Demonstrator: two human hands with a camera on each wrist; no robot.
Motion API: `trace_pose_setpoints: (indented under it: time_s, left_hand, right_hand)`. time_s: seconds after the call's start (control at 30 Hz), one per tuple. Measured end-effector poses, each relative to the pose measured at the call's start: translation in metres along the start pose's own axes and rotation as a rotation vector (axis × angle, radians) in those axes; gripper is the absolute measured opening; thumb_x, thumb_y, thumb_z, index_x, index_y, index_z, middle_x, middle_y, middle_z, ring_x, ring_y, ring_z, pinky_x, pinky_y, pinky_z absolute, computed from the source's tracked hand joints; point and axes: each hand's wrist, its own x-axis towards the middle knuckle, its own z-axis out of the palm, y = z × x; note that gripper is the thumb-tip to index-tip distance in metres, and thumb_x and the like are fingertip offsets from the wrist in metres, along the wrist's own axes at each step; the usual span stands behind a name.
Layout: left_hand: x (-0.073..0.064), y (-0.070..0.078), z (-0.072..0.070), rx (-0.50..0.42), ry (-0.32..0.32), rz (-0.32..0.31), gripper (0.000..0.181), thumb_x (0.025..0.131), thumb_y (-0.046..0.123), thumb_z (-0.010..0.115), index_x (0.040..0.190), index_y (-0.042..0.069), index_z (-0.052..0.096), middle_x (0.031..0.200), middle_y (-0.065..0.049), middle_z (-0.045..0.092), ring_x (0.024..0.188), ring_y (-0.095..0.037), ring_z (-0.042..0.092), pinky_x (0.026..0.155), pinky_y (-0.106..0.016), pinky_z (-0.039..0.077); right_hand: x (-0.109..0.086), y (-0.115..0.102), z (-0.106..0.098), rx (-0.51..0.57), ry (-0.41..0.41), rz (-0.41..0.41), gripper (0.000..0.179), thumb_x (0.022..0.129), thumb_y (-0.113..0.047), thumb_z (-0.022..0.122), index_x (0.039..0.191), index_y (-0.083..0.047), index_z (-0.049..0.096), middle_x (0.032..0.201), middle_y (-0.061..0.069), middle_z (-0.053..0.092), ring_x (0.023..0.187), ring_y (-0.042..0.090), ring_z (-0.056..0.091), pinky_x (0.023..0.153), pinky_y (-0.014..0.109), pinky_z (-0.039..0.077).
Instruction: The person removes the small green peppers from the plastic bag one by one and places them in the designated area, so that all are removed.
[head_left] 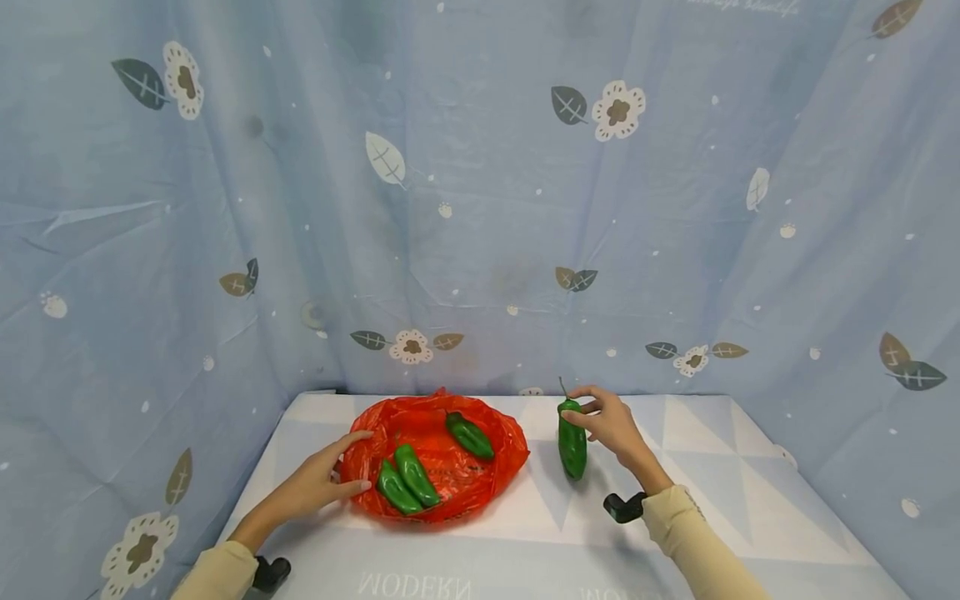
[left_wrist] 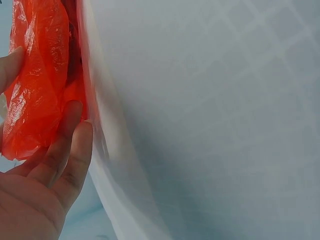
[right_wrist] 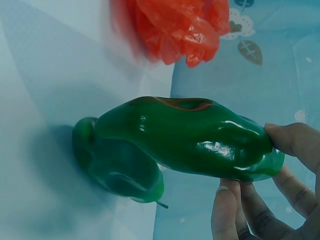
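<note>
My right hand point(head_left: 611, 429) pinches a green pepper point(head_left: 572, 450) near its upper end, thumb on one side and fingertips on the other, to the right of a red plastic bag point(head_left: 513, 437). The right wrist view shows a second green pepper point(right_wrist: 120, 170) on the table behind the held one, partly covered by it. Spread around the bag's left side, my left hand point(head_left: 307, 483) touches the plastic with fairly straight fingers. Inside the wide-mouthed bag lie two green peppers side by side, the front one point(head_left: 397, 487) at the left, and another pepper point(head_left: 470, 434) toward the back right.
A white and pale grey patterned cloth point(head_left: 675, 508) covers the table. Blue curtain point(head_left: 495, 208) with leaves and flowers hangs close behind the table's far edge and along both sides. A black wrist mount point(head_left: 626, 507) sits below the right hand.
</note>
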Motion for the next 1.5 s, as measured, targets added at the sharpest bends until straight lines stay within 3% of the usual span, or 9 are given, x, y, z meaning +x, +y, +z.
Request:
trace_pose_setpoints:
  time_s: [0.2,0.77,1.07,1.5]
  left_hand:
    - [0.0,0.001,0.001,0.002,-0.002,0.001,0.079,0.088,0.031,0.083,0.155,0.018,0.042,0.132,-0.014,0.057,0.094,-0.021,0.057,0.075,-0.032,0.054]
    - [0.0,0.0,0.002,0.001,0.001,0.025,0.079,0.09,0.033,0.081,0.155,0.017,0.041,0.137,-0.017,0.056,0.096,-0.021,0.058,0.076,-0.031,0.054]
    - [0.002,-0.004,0.003,0.0,0.009,0.007,0.078,0.09,0.034,0.081,0.156,0.018,0.041,0.133,-0.015,0.058,0.094,-0.02,0.058,0.075,-0.03,0.054]
    - [0.001,-0.002,0.001,-0.015,0.001,0.028,0.078,0.09,0.032,0.082,0.155,0.017,0.042,0.138,-0.017,0.055,0.095,-0.022,0.058,0.076,-0.031,0.054]
  right_hand:
    - [-0.001,0.004,-0.004,-0.003,0.006,0.021,0.047,0.09,-0.034,0.082,0.13,-0.014,0.067,0.118,0.018,0.069,0.091,0.025,0.068,0.073,0.049,0.059]
    - [-0.002,0.025,-0.018,-0.012,0.042,0.06,0.048,0.09,-0.033,0.081,0.13,-0.011,0.066,0.118,0.019,0.068,0.093,0.026,0.067,0.067,0.039,0.059]
    - [-0.003,0.035,-0.022,-0.015,0.049,0.095,0.047,0.091,-0.031,0.081,0.13,-0.009,0.065,0.119,0.021,0.068,0.093,0.026,0.067,0.069,0.04,0.059]
    - [-0.002,0.055,-0.023,-0.01,0.063,0.137,0.046,0.091,-0.028,0.079,0.13,-0.006,0.065,0.114,0.021,0.071,0.087,0.023,0.068,0.069,0.045,0.059]
